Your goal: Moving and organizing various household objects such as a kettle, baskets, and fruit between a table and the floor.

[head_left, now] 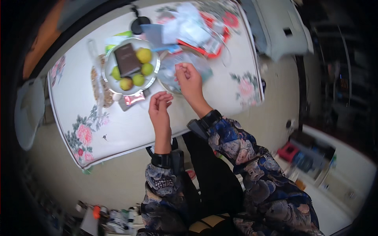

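My left hand (159,106) hovers over the near part of the table, its fingers loosely curled and nothing seen in them. To its right and farther forward, my right hand (190,79) is above a clear plastic bag (205,66). The right fingers are bent inward, and whether they pinch anything small is hidden. Beyond my left hand stands a round white plate (158,63) with a silvery rim. On it lie a dark brown booklet or box (127,60), a yellow fruit (144,55) and several greenish fruits (138,79).
Left of the plate lies a bag of brown food (96,84). A shiny pink packet (134,99) sits at the plate's near edge. White plastic bags (192,26) and red packaging (220,51) pile up at the back. A floral cloth covers the table (118,132); a chair (29,112) stands left.
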A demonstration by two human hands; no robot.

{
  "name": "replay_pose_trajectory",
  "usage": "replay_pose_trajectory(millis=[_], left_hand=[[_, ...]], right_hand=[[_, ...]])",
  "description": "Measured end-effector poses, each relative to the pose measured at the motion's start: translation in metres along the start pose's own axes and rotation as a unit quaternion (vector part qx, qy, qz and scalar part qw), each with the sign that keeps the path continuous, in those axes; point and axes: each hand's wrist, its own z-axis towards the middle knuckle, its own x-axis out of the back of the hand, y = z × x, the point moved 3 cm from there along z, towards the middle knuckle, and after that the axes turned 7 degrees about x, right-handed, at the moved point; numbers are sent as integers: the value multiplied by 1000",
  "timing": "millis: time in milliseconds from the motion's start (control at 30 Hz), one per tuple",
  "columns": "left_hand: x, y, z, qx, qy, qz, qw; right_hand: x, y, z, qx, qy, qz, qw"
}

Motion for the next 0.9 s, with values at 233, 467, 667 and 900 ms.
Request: replay_pose_trajectory(millis=[233,467,667,900], left_hand=[[-65,-47,-30,77,-172,138,972],[-120,-129,-75,141,-342,248,895],[-144,-197,-101,197,-429,312,824],[-127,-247,-70,212,-440,407,772]], right_hand=[[151,19,-133,-8,273,-13,962],[250,71,-259,-91,499,-39,861],[289,165,-382,-135,627,-50,766],[243,320,-459,-328,630,112,695]])
